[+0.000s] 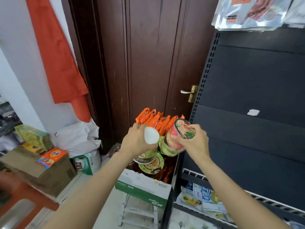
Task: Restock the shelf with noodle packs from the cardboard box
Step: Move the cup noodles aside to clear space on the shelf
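A green-and-white cardboard box (143, 187) stands on a small stool, holding orange noodle packs (155, 121) upright at the back and several green noodle cups (151, 165) in front. My left hand (134, 141) grips a green noodle cup (151, 135) upside down, its white bottom facing me, above the box. My right hand (195, 142) holds a red noodle cup (177, 138) tilted on its side, just right of the green one and close to the dark shelf panel (247, 123).
A dark brown door (148, 55) with a brass handle (189, 93) is behind the box. The lower shelf (203, 200) at right holds packets. Foil packs (257, 12) sit on the top shelf. A brown carton (49, 172), white bags (79, 138) and orange cloth (61, 63) are at left.
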Available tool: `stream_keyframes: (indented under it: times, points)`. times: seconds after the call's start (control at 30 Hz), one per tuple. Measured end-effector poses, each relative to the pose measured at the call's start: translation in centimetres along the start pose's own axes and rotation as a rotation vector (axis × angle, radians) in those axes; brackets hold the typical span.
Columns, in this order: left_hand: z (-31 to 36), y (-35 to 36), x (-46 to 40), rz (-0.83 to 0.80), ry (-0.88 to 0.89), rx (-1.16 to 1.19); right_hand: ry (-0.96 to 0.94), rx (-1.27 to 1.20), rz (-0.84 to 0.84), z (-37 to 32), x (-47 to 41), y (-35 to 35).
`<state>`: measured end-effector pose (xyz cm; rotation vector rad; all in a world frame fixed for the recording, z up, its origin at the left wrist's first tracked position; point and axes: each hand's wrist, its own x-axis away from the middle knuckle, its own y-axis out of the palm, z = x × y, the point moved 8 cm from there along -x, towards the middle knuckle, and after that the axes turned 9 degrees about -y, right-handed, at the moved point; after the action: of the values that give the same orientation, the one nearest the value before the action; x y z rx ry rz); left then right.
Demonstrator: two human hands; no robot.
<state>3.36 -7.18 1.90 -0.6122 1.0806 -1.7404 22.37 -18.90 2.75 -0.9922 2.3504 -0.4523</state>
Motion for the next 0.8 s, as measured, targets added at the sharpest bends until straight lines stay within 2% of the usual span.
stream_keyframes:
  times: [0.13, 0.33, 0.57, 0.8]
  points:
    - [3.9, -1.0, 1.2, 0.062, 0.091, 0.152, -0.008, 0.136, -0.013, 0.4, 1.2, -1.7]
    - [11.8, 1.6, 2.8, -0.032, 0.255, 0.143, -0.013, 0.261, -0.036, 2.9, 2.6, -8.0]
    - [23.6, 8.0, 5.7, -0.090, 0.338, 0.207, 0.070, 0.312, 0.055, 9.6, 4.7, -19.8]
    - [38.1, 16.5, 9.6, -0.122, 0.332, 0.274, 0.116, 0.358, 0.084, 19.1, 6.7, -33.9]
